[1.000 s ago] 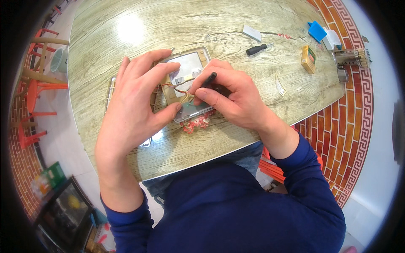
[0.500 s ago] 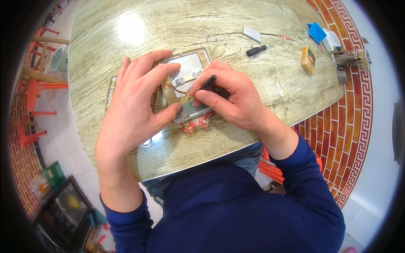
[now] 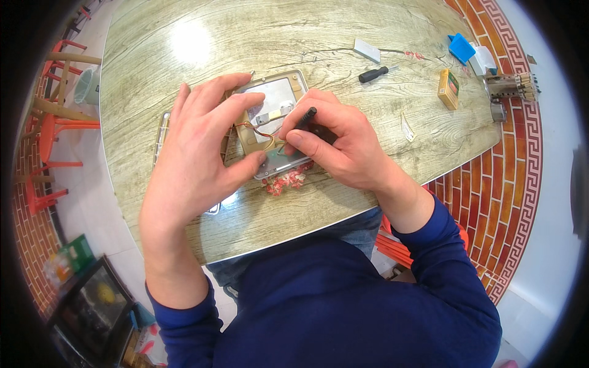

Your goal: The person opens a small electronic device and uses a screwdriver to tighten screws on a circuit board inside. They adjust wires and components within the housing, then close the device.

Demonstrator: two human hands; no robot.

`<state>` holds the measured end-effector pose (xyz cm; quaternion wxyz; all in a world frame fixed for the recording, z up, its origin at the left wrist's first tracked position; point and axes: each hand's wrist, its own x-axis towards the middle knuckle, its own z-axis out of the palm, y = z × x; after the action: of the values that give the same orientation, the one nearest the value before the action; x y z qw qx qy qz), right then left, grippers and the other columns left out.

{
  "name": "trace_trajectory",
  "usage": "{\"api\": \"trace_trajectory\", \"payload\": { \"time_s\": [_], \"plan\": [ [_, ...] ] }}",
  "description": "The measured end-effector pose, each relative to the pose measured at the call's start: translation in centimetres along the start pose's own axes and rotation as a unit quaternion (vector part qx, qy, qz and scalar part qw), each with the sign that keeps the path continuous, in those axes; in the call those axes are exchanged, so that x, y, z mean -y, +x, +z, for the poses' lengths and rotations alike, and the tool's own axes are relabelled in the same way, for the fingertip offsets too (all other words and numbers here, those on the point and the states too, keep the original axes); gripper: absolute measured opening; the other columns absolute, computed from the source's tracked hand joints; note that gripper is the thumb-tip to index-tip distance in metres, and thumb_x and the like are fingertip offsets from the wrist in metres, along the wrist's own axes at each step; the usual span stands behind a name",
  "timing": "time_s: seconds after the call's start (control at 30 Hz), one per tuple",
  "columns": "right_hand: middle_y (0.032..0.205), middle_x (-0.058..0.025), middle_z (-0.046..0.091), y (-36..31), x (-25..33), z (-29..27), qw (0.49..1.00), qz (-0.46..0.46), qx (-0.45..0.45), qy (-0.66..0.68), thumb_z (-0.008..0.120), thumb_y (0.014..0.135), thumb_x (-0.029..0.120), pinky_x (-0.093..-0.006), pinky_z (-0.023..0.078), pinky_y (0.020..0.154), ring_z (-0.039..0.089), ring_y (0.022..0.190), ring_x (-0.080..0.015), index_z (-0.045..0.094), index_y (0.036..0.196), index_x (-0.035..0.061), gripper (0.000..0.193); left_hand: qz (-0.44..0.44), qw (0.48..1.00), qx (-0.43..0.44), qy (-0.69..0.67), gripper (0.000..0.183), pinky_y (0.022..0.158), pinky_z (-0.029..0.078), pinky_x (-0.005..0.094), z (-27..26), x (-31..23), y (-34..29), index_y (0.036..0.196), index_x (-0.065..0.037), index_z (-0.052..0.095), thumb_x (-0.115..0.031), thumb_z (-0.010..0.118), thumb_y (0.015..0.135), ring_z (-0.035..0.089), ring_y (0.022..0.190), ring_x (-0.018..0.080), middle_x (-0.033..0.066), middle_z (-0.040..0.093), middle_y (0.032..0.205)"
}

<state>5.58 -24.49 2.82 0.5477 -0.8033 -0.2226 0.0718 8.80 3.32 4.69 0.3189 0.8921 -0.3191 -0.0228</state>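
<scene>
An opened flat device casing (image 3: 298,78), beige with a silvery inside, lies on the table in front of me. Thin coloured wires (image 3: 261,131) run across it to a green circuit board (image 3: 277,161) at its near end. My left hand (image 3: 190,144) spans the casing's left side, thumb at the near edge and fingers over the far part. Pinched in my right hand (image 3: 340,138) is a small black screwdriver (image 3: 305,118), tilted, its tip down by the circuit board. The exact contact point is too small to make out.
A second black screwdriver (image 3: 373,74) lies to the right, near a white flat block (image 3: 367,50). Further right are a yellow box (image 3: 448,89) and a blue plastic piece (image 3: 461,48). Reddish-white scraps (image 3: 284,183) touch the casing's near side. A framed part (image 3: 161,136) sits partly behind my left hand.
The casing and my hands have hardly moved. My right hand and its screwdriver have shifted very slightly, with the tip still by the circuit board.
</scene>
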Motion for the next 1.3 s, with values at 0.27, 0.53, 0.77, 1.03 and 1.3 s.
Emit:
{"api": "trace_trajectory", "payload": {
  "time_s": [0.27, 0.53, 0.77, 1.03, 1.3],
  "plan": [
    [0.097, -0.0041, 0.071, 0.3, 0.0, -0.2, 0.997, -0.05, -0.022, -0.052, 0.082, 0.112, 0.011, -0.0328, 0.051, 0.081, 0.065, 0.096, -0.0181, 0.083, 0.114, 0.004, 0.007, 0.029, 0.999, -0.014, 0.002, 0.078, 0.145, 0.029, 0.0682, 0.8, -0.7, 0.4, 0.156, -0.011, 0.074, -0.008, 0.094, 0.08, 0.055, 0.164, 0.0419, 0.0148, 0.062, 0.173],
    [0.098, -0.0082, 0.072, 0.3, -0.5, 0.4, 0.995, -0.077, -0.045, -0.054, 0.088, 0.105, 0.016, -0.0422, 0.054, 0.094, 0.068, 0.098, -0.028, 0.085, 0.113, 0.0076, 0.012, 0.029, 0.999, -0.012, 0.014, 0.076, 0.144, 0.03, 0.07, 1.1, -0.8, 0.5, 0.155, -0.012, 0.074, -0.007, 0.091, 0.081, 0.054, 0.167, 0.0412, 0.0139, 0.064, 0.172],
    [0.097, -0.0087, 0.072, 0.2, -0.4, 0.2, 0.997, -0.06, -0.039, -0.042, 0.088, 0.104, 0.016, -0.0434, 0.054, 0.093, 0.068, 0.096, -0.0282, 0.085, 0.112, 0.0068, 0.013, 0.039, 0.999, -0.019, 0.005, 0.075, 0.143, 0.033, 0.0649, 1.1, -0.8, 0.6, 0.153, -0.009, 0.075, -0.005, 0.092, 0.08, 0.057, 0.164, 0.0418, 0.0158, 0.065, 0.17],
    [0.095, -0.0098, 0.071, 0.2, 0.0, 0.3, 0.998, -0.038, -0.054, -0.019, 0.087, 0.105, 0.015, -0.0418, 0.055, 0.083, 0.069, 0.091, -0.0273, 0.084, 0.111, 0.0056, 0.012, 0.037, 0.999, -0.016, 0.002, 0.076, 0.142, 0.034, 0.0641, 1.0, -0.9, 0.6, 0.153, -0.008, 0.075, -0.006, 0.093, 0.08, 0.058, 0.162, 0.0421, 0.0162, 0.066, 0.17],
    [0.095, -0.0095, 0.069, 0.3, -0.3, 0.4, 0.996, -0.063, -0.059, -0.031, 0.087, 0.105, 0.014, -0.0422, 0.055, 0.083, 0.069, 0.091, -0.0274, 0.083, 0.111, 0.0054, 0.011, 0.029, 0.999, -0.025, -0.01, 0.068, 0.141, 0.034, 0.0709, 1.4, -0.9, 0.7, 0.149, -0.009, 0.075, -0.011, 0.093, 0.084, 0.054, 0.166, 0.0423, 0.0136, 0.066, 0.167]
  ]
}}
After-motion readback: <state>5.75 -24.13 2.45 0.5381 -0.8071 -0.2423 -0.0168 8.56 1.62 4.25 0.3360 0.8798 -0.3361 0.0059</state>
